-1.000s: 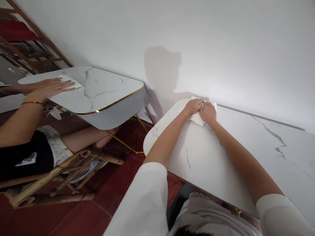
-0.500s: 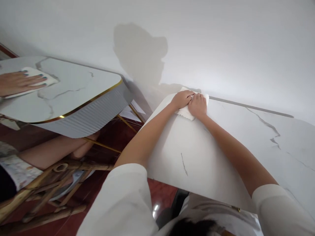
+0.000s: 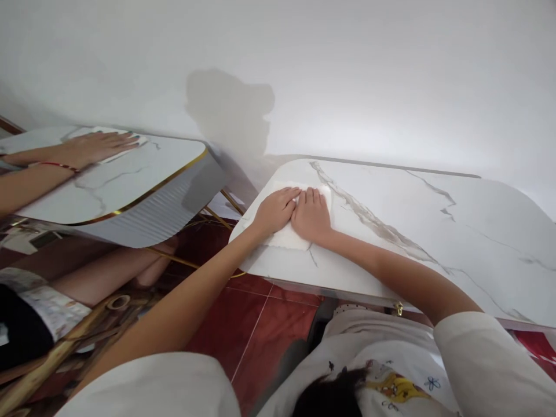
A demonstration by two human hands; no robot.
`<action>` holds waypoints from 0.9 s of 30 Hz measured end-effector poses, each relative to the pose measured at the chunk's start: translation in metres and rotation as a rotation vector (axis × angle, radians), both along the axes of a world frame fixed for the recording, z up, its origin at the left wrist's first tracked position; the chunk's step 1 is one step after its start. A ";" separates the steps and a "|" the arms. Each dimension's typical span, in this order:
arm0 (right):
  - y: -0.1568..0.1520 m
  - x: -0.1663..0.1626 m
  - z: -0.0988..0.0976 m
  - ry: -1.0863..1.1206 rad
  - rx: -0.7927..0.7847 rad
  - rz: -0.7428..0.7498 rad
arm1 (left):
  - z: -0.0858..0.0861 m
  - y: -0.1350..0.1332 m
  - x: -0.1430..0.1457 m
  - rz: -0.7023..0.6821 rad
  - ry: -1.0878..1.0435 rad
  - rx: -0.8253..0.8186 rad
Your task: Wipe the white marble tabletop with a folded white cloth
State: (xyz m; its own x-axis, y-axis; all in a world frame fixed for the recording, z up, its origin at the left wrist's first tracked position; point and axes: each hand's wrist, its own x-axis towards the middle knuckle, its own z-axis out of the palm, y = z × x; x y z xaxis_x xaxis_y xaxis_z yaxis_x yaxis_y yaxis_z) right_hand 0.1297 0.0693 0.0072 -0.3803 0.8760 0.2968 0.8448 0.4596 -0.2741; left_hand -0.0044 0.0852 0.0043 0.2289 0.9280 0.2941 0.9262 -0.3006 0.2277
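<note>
Both of my hands lie flat, side by side, on a white cloth (image 3: pixel 282 238) spread on a marble-patterned tabletop (image 3: pixel 377 191). My left hand (image 3: pixel 277 211) rests on the middle of the cloth, its fingers stretched toward the wall. Touching it at the fingertips, my right hand (image 3: pixel 311 215) presses on the cloth's right part, fingers extended. The cloth is near the rounded left end of the table; its middle is hidden under my palms.
At left stands a second marble-patterned table (image 3: pixel 125 179) with a gold edge, where another person's hand (image 3: pixel 102 145) lies on a white cloth. Below it is a wooden chair (image 3: pixel 56 353). A white wall (image 3: pixel 347 75) borders both tables; the floor (image 3: pixel 256 324) is red tile.
My hands and the cloth have moved back from the wall side toward me, baring the grey vein. The other person's hand has slid right and farther back on the other table.
</note>
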 end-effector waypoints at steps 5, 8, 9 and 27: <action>-0.046 0.013 0.001 0.013 -0.016 0.091 | -0.007 -0.055 0.002 0.029 0.025 -0.035; -0.066 0.023 0.002 0.037 -0.022 0.145 | -0.009 -0.082 0.010 0.051 0.030 -0.017; -0.071 0.027 0.002 0.042 -0.022 0.157 | -0.009 -0.088 0.014 0.063 0.030 -0.010; 0.087 0.083 -0.008 0.036 0.028 0.101 | 0.003 0.062 0.084 0.113 -0.266 -0.010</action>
State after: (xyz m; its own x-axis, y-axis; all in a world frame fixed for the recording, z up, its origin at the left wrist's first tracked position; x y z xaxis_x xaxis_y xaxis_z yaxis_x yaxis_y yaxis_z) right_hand 0.2125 0.1563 -0.0008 -0.4546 0.8250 0.3359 0.7839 0.5496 -0.2889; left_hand 0.0793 0.1476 0.0077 0.0396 0.9464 0.3205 0.8611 -0.1951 0.4696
